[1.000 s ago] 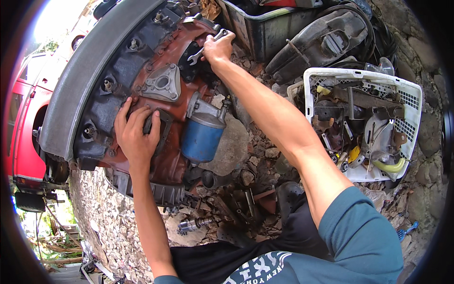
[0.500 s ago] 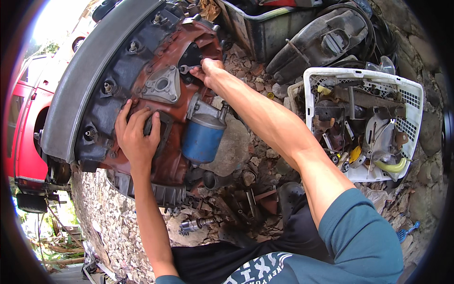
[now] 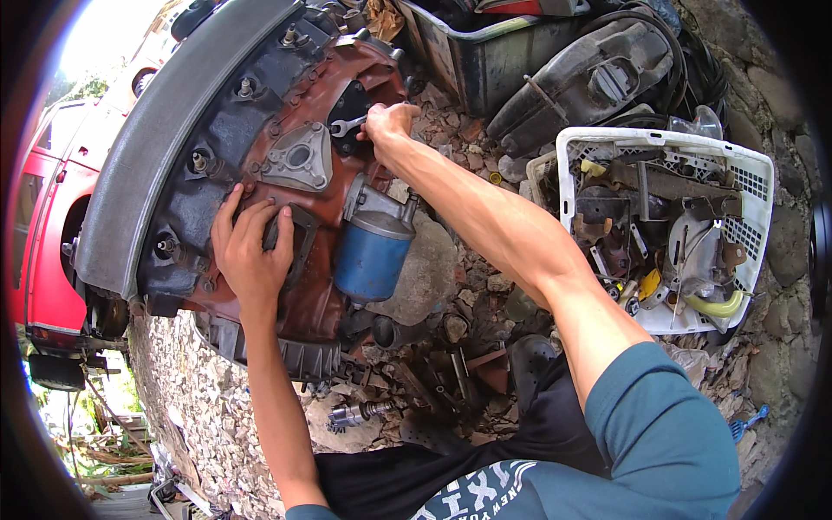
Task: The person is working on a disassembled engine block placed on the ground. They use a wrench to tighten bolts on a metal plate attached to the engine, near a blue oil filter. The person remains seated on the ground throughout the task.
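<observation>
A large engine block (image 3: 305, 91), painted reddish brown with a black upper side, fills the left half. My right hand (image 3: 386, 124) is closed around an open-end wrench (image 3: 346, 127), its jaw lying by the edge of a black cover plate (image 3: 348, 102). Just below that sits a grey triangular metal flange (image 3: 298, 156) with a round hole. My left hand (image 3: 253, 250) rests on the block with fingers spread, beside a dark rectangular gasket or opening (image 3: 303, 238). Between my forearms, a blue oil filter (image 3: 374, 260) hangs from its grey housing.
A white plastic crate (image 3: 568, 173) of metal parts stands at right. Behind it are a dark bin (image 3: 494, 74) and a black moulded part (image 3: 598, 82). A gear-ended metal part (image 3: 355, 413) lies on the rubble. Farther left stands a red vehicle (image 3: 52, 269).
My right hand has shifted slightly, and more of the wrench now shows, its jaw turned a little. My left hand stays in the same place on the block.
</observation>
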A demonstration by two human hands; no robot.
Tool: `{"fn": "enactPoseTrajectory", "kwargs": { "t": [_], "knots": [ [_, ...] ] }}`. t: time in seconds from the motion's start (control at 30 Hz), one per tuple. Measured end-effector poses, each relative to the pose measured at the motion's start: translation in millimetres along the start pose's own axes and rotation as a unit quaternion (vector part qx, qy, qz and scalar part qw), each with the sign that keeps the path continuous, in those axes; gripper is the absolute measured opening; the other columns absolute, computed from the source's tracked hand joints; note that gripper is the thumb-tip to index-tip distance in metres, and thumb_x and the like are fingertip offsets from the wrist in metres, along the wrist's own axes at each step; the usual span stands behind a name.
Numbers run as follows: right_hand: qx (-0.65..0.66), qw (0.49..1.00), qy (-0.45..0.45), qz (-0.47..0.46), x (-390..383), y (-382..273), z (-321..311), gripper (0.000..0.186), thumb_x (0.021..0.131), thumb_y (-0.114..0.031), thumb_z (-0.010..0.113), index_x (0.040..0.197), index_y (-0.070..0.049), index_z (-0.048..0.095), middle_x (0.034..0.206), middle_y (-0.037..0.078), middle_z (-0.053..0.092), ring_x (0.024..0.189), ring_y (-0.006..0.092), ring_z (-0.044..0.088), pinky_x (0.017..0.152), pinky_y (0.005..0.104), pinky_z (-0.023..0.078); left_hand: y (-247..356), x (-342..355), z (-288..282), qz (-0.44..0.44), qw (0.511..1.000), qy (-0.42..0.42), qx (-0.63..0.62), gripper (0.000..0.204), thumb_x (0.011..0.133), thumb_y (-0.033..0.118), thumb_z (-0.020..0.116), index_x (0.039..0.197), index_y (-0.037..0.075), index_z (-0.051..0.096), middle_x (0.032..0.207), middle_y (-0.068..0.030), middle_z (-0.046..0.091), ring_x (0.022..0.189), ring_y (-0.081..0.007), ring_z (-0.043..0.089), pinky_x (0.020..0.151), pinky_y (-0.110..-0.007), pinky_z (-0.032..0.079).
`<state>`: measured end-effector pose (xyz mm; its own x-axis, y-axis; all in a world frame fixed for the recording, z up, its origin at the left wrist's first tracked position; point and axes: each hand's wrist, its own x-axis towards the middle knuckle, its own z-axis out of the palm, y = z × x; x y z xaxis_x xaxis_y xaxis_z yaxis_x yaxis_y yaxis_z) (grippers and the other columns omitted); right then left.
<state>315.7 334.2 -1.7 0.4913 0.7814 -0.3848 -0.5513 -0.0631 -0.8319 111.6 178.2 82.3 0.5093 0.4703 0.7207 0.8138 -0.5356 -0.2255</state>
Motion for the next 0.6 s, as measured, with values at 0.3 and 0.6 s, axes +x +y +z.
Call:
{"fn": "enactPoseTrajectory", "kwargs": {
  "t": [0.3,0.6],
  "knots": [
    [-0.27,0.87,-0.16,-0.38,-12,-53,-7,0.066,0.098,-0.017,0.057,0.143,0.001,0.012,0.092,0.027,0.067,0.083,0.0398,0.07,0.08,0.0479,0.052,-2,-1,-1,-0.003,1.0,0.002,-0.008,0.008,0.083,0.011,0.076,0.088,0.005,0.074,0.099,-0.0051,0.074,0.12,-0.0315,0.063,0.101,-0.044,0.045],
    [-0.16,0.915,-0.136,-0.344,9,-50,-9,0.056,0.098,-0.013,0.058,0.138,-0.001,0.021,0.085,0.017,0.067,0.062,0.0233,0.068,0.058,0.0376,0.056,2,1,0,-0.003,1.0,-0.008,-0.003,0.008,0.083,0.011,0.076,0.089,0.005,0.074,0.099,-0.0047,0.075,0.121,-0.0314,0.062,0.101,-0.043,0.044]
  ]
}}
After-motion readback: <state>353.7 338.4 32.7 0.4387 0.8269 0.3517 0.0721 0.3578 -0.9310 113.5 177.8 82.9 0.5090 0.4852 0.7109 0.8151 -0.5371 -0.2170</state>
